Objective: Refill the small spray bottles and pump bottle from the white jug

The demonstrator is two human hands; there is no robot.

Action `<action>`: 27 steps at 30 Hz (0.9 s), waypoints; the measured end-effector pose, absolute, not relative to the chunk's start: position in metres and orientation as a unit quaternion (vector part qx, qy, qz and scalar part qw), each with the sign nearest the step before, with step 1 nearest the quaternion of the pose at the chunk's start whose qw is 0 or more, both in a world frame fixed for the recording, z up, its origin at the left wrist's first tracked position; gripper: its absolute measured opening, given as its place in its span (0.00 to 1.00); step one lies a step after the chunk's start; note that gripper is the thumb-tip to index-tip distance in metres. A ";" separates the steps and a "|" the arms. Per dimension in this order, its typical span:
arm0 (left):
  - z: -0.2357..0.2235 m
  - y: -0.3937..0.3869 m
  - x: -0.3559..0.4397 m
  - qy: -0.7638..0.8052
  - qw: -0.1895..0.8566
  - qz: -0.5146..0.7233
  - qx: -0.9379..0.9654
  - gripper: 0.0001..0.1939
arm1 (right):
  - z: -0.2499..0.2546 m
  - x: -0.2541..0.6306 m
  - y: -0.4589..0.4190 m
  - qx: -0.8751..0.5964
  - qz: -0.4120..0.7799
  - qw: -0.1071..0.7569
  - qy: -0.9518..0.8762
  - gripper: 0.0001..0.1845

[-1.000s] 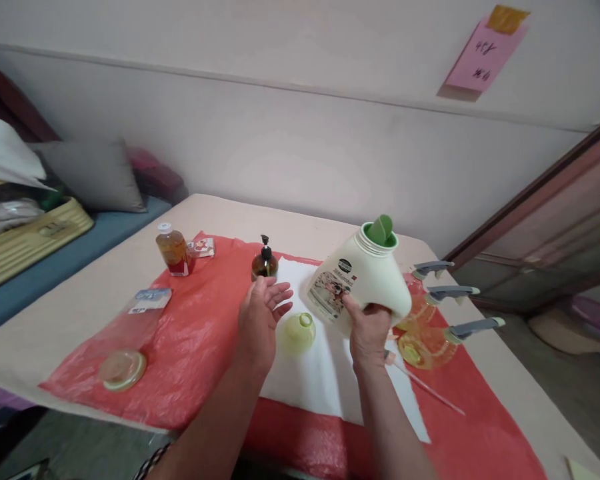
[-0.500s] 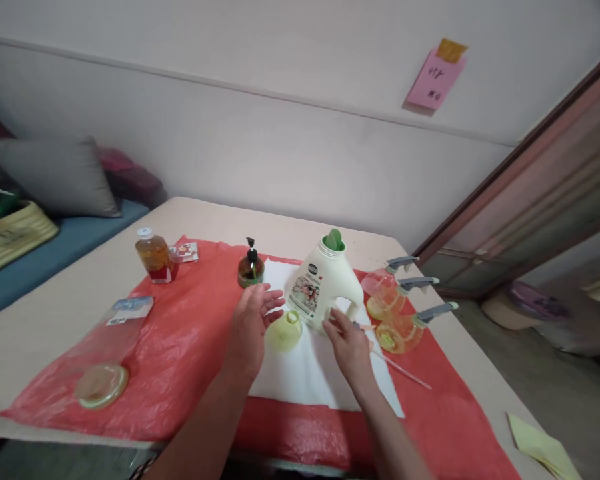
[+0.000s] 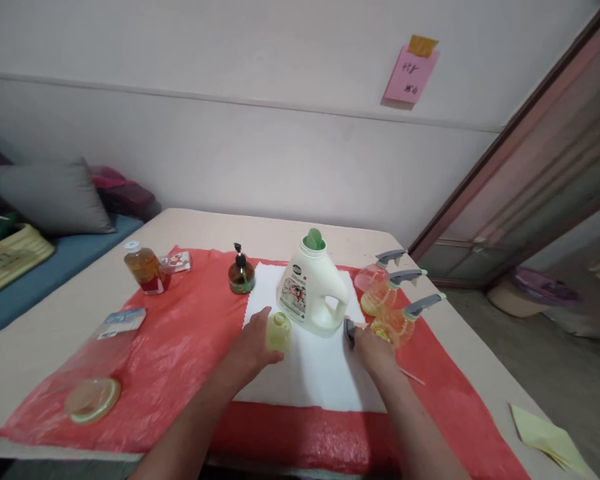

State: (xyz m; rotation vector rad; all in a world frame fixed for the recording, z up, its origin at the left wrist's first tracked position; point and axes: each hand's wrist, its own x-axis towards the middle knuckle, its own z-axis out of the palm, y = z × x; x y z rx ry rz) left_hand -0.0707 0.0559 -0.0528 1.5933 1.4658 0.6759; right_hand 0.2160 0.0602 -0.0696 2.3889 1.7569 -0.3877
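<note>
A cream detergent jug (image 3: pixel 313 293) with a green spout stands upright on a white cloth (image 3: pixel 310 373), with no cap on it. My left hand (image 3: pixel 250 348) is closed round a small yellow-green cap (image 3: pixel 279 331) just left of the jug's base. My right hand (image 3: pixel 376 348) sits right of the jug, its fingers pinched on a small grey piece (image 3: pixel 349 331) with a thin tube (image 3: pixel 411 377) trailing behind. Three orange spray bottles (image 3: pixel 387 303) with grey triggers lie just beyond that hand.
A red plastic sheet (image 3: pixel 180 360) covers the table. On it are an amber pump bottle (image 3: pixel 241 275), an orange bottle with a white cap (image 3: pixel 143 269), a sachet (image 3: pixel 176 261) and a clear bag with a round lid (image 3: pixel 93 399). Yellow paper (image 3: pixel 550 437) lies at the right edge.
My right hand set the jug down upright on the white cloth, let go and moved right onto the grey piece. My left hand closed on the yellow-green cap.
</note>
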 end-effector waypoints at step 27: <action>-0.037 0.028 -0.021 0.546 0.389 0.264 0.693 0.33 | 0.033 0.173 0.005 0.504 -0.233 -0.700 0.449 0.10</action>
